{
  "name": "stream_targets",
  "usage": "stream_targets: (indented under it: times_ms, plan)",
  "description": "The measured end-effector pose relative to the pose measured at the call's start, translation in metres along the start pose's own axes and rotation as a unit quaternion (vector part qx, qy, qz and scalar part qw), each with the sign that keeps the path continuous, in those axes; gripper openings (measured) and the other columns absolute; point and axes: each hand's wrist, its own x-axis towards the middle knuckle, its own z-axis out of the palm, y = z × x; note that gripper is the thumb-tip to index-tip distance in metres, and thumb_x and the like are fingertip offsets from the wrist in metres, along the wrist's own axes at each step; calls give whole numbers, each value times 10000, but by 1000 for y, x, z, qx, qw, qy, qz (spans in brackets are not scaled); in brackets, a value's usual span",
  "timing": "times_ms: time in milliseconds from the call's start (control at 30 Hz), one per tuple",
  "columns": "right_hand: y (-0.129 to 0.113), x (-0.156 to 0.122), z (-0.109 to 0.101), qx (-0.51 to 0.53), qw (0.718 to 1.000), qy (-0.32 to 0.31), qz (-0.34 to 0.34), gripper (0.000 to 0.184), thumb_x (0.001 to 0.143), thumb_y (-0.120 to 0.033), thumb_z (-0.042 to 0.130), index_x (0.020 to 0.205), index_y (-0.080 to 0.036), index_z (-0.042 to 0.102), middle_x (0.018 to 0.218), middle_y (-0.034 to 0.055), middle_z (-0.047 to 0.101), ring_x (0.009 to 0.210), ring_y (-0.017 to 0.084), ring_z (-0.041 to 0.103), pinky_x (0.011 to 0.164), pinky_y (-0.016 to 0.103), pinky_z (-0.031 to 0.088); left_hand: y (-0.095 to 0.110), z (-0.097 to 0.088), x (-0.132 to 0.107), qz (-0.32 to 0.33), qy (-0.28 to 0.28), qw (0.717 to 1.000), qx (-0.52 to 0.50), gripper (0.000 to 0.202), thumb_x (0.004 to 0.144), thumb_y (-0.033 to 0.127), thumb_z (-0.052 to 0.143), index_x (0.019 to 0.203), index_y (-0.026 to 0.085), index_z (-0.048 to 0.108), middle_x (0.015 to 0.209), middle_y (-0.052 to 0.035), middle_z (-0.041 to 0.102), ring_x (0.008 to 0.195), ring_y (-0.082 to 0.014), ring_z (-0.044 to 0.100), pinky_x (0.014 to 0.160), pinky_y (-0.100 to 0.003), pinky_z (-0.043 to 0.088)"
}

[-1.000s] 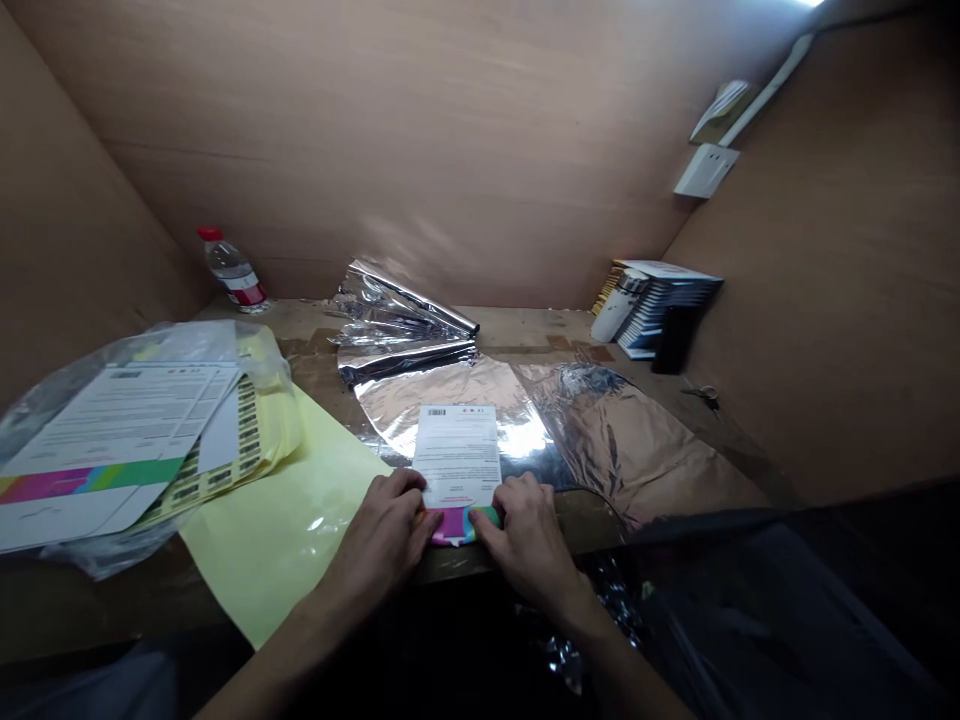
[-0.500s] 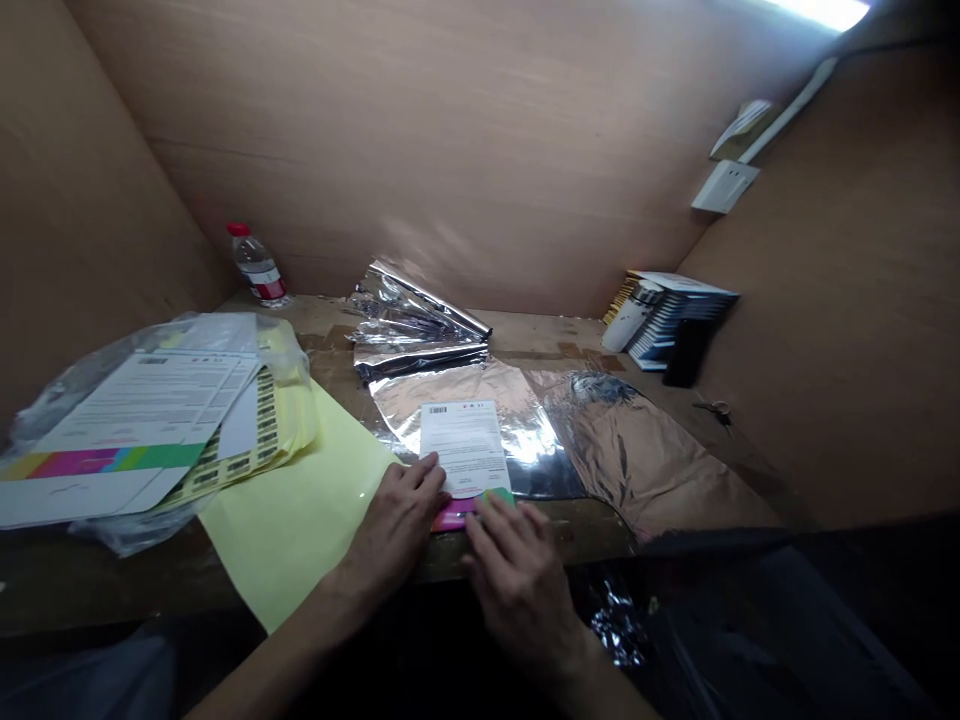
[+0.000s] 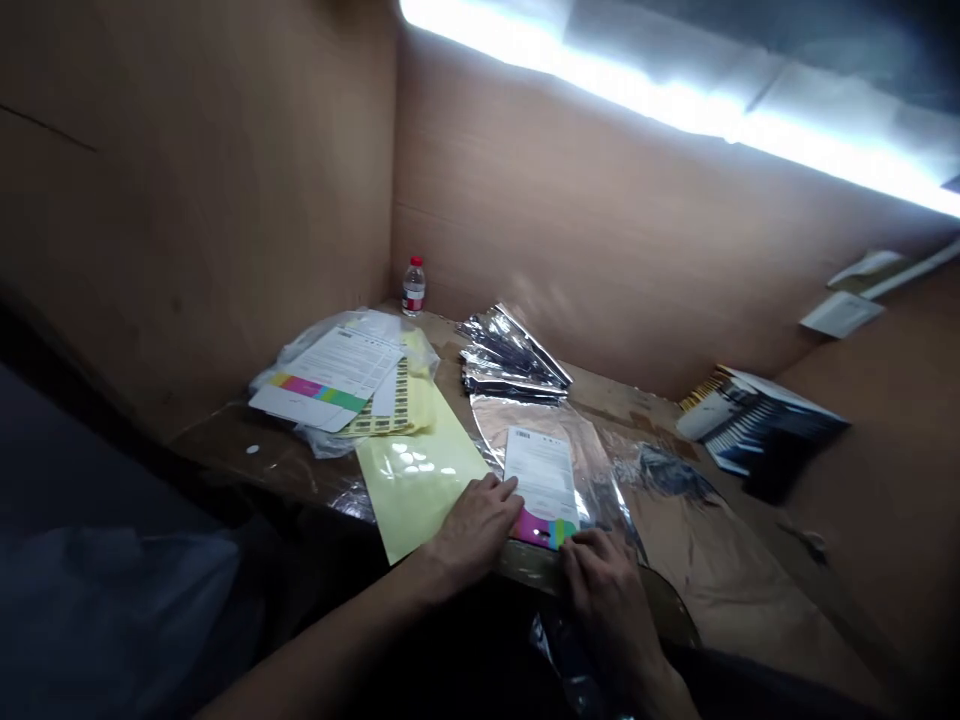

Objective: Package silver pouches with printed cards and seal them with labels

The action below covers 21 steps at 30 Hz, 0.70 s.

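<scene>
A printed white card (image 3: 541, 470) with a pink-and-green colour band along its lower end lies on a sheet of silver foil (image 3: 536, 420). My left hand (image 3: 476, 530) rests with its fingertips against the card's left edge. My right hand (image 3: 607, 590) sits at the lower right corner, its fingers touching the colour band. A pale yellow sheet (image 3: 416, 490) lies just left of my left hand. The card's lower end overhangs the foil near the table edge.
A plastic bag with printed papers and barcode labels (image 3: 345, 375) lies at the back left. A water bottle (image 3: 413, 287) stands in the corner. A crumpled foil roll (image 3: 514, 355) lies behind the card. A booklet stack (image 3: 757, 420) stands at right, beneath a wall socket (image 3: 840, 314).
The whole view has swung and tilted, showing more of the wall and a bright light strip. My right hand has shifted down off the card's lower edge, and the card stays on the foil.
</scene>
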Motion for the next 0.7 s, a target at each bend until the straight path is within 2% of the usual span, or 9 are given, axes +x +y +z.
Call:
stream_targets:
  times_ms: [100,167,267,333,433,567,633,700]
  plan:
    - [-27,39,-4,56,998,1,-18,206,1025,-214,533,1143,-226,701,1106,100,667,1039,281,617,920,465,481,-32,-22,-21,-64,68,996,0,379,987,107,488,1311,193,665,1492,-76,595,1347,-238,529,1149,-414,424]
    - [-52,69,1,132,989,-38,-53,269,1012,-158,519,1211,-224,687,1173,103,652,1082,250,616,930,403,509,-59,-34,-34,-109,94,989,15,381,1017,179,474,1348,197,662,1499,-81,592,1433,-271,466,1210,-484,349]
    - [-86,108,23,167,976,-98,-99,318,953,-70,535,1182,-203,712,1165,98,655,1055,218,628,941,356,514,-88,-40,-48,-122,45,991,39,447,991,409,570,1390,221,644,1535,-88,556,1509,-367,357,1223,-605,276]
    - [-100,121,42,142,976,-124,-111,284,911,-37,552,1082,-174,733,1092,92,662,1008,210,627,914,337,507,-95,-36,-53,-123,12,991,45,570,944,507,616,1444,233,597,1588,-95,491,1537,-405,284,1221,-650,238]
    - [-108,123,60,109,981,-126,-103,214,892,-30,559,935,-166,719,1016,74,652,971,204,602,879,323,482,-93,-25,-57,-129,19,990,52,626,918,527,629,1473,245,565,1626,-96,437,1556,-409,232,1230,-653,199]
    - [-102,116,59,133,980,-121,-90,208,862,-17,568,890,-188,682,985,46,649,978,201,582,888,319,453,-93,-17,-58,-127,39,990,56,609,922,524,619,1458,239,575,1625,-98,439,1559,-412,217,1230,-653,183]
    - [-99,118,55,150,978,-129,-73,226,826,-1,571,918,-190,653,966,36,645,939,193,586,847,303,453,-94,-16,-58,-126,44,990,54,607,922,526,620,1458,246,574,1626,-95,437,1564,-410,205,1232,-649,177]
    - [-99,124,54,147,977,-142,-59,205,849,-26,576,963,-188,629,965,35,641,903,183,588,808,288,449,-95,-16,-58,-125,43,990,53,615,921,526,623,1464,244,569,1630,-94,431,1567,-408,195,1234,-646,168]
